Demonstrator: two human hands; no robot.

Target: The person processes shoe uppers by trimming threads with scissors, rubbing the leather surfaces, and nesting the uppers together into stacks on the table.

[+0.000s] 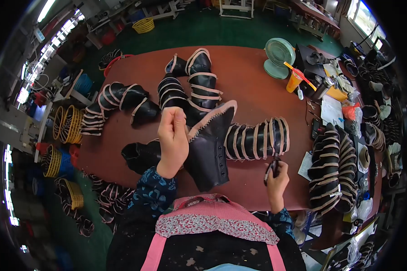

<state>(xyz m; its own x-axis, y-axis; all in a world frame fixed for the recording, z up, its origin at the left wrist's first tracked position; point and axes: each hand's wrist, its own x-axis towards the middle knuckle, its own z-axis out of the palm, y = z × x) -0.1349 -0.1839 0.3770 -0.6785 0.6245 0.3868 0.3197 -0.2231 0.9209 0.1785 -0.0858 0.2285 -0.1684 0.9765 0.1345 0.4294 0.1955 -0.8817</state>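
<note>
In the middle, my left hand [174, 140] is raised with its fingers closed in a pinch; what they hold, if anything, is hidden. Right beside it is a black leather boot upper [209, 151], with a tan zigzag-edged trim along its top and a row of eyelets down one side. My right hand [278, 184] is closed around black-handled scissors [273, 170]. Their blades point away from me, near the end of a row of overlapping black leather pieces [253, 141] with tan edging. Another dark leather piece [140, 156] lies left of my left wrist.
More tan-edged leather rows [111, 103] and uppers [203, 79] lie across the red-brown table [244, 72]. A green fan [279, 56], an orange cup [294, 83] and papers [331, 109] stand or lie at the right. Long stacked rows [324, 167] fill the right edge. Yellow baskets [72, 124] stand left.
</note>
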